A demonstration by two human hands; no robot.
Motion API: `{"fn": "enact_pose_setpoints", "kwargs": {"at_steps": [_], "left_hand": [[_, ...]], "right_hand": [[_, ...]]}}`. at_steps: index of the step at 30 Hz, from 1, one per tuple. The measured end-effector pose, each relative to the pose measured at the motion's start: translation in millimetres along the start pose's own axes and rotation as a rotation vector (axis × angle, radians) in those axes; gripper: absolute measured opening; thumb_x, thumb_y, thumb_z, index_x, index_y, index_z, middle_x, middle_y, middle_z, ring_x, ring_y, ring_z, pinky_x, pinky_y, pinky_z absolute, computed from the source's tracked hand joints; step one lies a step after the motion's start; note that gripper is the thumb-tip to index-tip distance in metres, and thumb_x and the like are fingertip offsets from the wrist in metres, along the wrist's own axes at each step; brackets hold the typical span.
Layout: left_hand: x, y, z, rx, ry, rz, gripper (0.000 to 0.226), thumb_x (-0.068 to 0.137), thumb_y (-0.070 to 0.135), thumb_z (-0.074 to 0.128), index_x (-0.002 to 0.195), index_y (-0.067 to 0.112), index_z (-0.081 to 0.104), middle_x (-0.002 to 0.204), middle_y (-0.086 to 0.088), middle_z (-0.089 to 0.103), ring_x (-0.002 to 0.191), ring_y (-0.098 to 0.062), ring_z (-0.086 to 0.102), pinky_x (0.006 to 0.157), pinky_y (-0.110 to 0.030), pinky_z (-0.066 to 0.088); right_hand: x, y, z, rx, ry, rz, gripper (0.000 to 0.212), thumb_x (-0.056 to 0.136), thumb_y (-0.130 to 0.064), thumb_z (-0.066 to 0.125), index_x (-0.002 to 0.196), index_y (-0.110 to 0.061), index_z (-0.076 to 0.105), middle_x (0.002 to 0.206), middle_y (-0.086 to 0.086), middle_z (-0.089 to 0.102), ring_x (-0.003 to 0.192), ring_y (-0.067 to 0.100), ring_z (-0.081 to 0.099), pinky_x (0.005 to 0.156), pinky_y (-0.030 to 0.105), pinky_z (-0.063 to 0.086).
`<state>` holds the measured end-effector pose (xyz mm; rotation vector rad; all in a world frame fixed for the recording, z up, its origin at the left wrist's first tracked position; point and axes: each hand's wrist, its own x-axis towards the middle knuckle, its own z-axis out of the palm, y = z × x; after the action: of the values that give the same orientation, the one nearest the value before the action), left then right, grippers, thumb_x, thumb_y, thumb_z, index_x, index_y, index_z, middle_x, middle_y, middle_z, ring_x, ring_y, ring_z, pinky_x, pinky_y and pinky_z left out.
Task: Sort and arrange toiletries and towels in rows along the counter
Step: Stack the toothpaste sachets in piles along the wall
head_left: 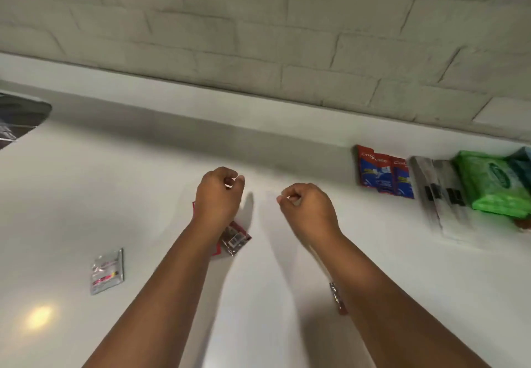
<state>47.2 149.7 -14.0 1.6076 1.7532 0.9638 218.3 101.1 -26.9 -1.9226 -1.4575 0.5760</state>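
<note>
Both hands, left hand point(219, 192) and right hand point(307, 206), are curled with nothing visibly held; the red sachet point(234, 238) under the left forearm could easily get knocked crooked.

Two hands hover over a white table point(287, 296), the left hand point(219, 192) and right hand point(309, 205) both loosely curled. A silver sachet point(107, 270) lies left; toothpaste sachets point(385, 173) and a green packet point(494, 183) line the wall.
</note>
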Motion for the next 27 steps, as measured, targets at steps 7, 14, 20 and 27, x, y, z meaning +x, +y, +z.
{"fn": "enact_pose_setpoints", "kwargs": {"at_steps": [7,14,20,27], "left_hand": [[-13,-57,-59,0.144,-0.053,-0.182,0.017,0.091,0.028,0.060,0.093,0.012,0.062,0.091,-0.001,0.065,0.084,-0.018,0.058,0.068,-0.026,0.037],[-24,-68,-64,0.177,-0.115,-0.157,0.016,0.080,0.025,0.072,0.089,0.013,0.065,0.085,-0.002,0.065,0.078,-0.017,0.058,0.062,-0.024,0.038],[-31,-71,-62,0.171,-0.106,-0.134,0.021,0.082,0.024,0.070,0.099,0.011,0.067,0.093,-0.006,0.069,0.079,-0.018,0.061,0.070,-0.024,0.044],[-30,-71,-69,0.149,-0.100,-0.155,0.047,0.097,0.039,0.046,0.068,0.004,0.058,0.070,-0.013,0.066,0.070,-0.027,0.060,0.062,-0.032,0.040]], "right_hand": [[-34,-55,55,-0.026,-0.211,-0.052,0.010,0.085,-0.034,0.064,0.082,-0.025,0.067,0.083,-0.008,0.068,0.075,0.012,0.062,0.061,0.026,0.047],[-54,-80,86,-0.526,-0.135,-0.219,0.036,0.086,-0.054,0.054,0.096,-0.021,0.063,0.095,0.001,0.064,0.092,0.024,0.057,0.069,0.033,0.035],[-60,-89,97,-0.591,-0.111,-0.219,0.026,0.089,-0.043,0.055,0.102,-0.023,0.063,0.099,0.001,0.064,0.097,0.023,0.055,0.073,0.035,0.031],[-63,-96,95,-0.217,-0.142,-0.022,0.013,0.085,-0.037,0.059,0.083,-0.028,0.068,0.092,-0.007,0.071,0.097,0.022,0.058,0.083,0.035,0.046]]}}
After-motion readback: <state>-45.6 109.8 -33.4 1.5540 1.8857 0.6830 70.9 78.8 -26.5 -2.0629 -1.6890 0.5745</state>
